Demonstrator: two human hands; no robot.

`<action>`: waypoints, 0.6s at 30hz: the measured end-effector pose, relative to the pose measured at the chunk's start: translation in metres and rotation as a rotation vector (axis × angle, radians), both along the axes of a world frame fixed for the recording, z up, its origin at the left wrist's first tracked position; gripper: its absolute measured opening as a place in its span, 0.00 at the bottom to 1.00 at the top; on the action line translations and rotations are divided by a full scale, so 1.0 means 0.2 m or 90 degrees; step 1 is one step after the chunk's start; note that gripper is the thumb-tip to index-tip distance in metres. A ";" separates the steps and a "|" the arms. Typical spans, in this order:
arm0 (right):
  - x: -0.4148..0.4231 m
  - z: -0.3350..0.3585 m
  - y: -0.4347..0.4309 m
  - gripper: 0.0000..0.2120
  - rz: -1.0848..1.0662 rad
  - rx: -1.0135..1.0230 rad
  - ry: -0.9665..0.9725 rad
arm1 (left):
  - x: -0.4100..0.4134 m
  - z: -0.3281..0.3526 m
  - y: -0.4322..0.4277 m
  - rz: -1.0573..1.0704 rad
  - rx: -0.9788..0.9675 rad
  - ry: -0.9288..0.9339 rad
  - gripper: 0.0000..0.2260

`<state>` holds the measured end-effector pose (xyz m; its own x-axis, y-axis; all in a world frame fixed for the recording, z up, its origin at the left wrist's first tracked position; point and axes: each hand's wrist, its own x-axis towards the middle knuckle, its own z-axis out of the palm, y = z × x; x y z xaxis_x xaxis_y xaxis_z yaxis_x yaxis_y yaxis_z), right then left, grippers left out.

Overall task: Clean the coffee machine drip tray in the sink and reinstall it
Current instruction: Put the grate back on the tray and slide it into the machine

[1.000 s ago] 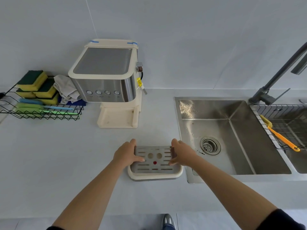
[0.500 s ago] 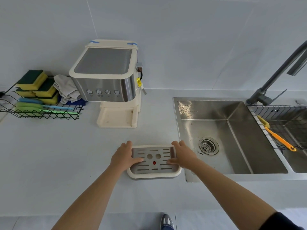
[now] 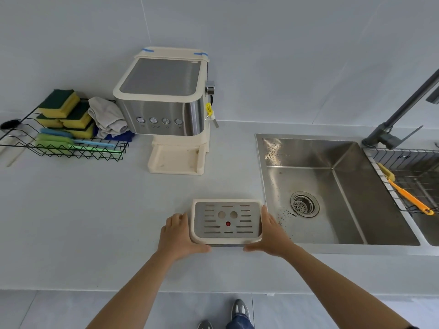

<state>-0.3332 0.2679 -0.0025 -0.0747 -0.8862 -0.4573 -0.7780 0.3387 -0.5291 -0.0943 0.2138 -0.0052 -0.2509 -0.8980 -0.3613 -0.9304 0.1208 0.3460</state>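
Observation:
The cream drip tray [image 3: 226,239] with its slotted metal grate and a red dot lies flat on the counter, just left of the sink [image 3: 344,210]. My left hand [image 3: 177,236] cups its left side, with the thumb along the front edge. On the tray's right side my right hand [image 3: 272,233] holds it the same way. The coffee machine [image 3: 164,103] stands behind, and its cream base [image 3: 175,160] shows a bare slot.
A grey faucet [image 3: 403,110] rises at the sink's back right. A wire basket [image 3: 403,162] over the second basin holds an orange brush [image 3: 408,195]. At the far left stands a black wire rack [image 3: 71,150] with sponges and brushes, with a grey cloth [image 3: 107,115] beside them.
Both hands slid off the grate's top to the tray's sides and front corners. The tray stays on the counter by the sink.

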 end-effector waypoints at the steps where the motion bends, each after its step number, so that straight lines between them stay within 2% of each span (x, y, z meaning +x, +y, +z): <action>1: 0.01 0.00 0.00 0.64 -0.013 -0.003 -0.009 | 0.00 -0.01 0.00 0.002 -0.004 0.010 0.41; 9: 0.00 -0.01 -0.02 0.59 -0.048 -0.027 -0.027 | -0.03 -0.01 -0.02 0.056 -0.002 0.117 0.36; 15: -0.02 0.04 -0.11 0.60 -0.044 -0.050 -0.057 | -0.04 0.03 -0.09 0.087 -0.006 0.169 0.36; 18: -0.04 0.09 -0.19 0.56 -0.024 -0.073 -0.088 | -0.04 0.06 -0.14 0.104 -0.022 0.183 0.34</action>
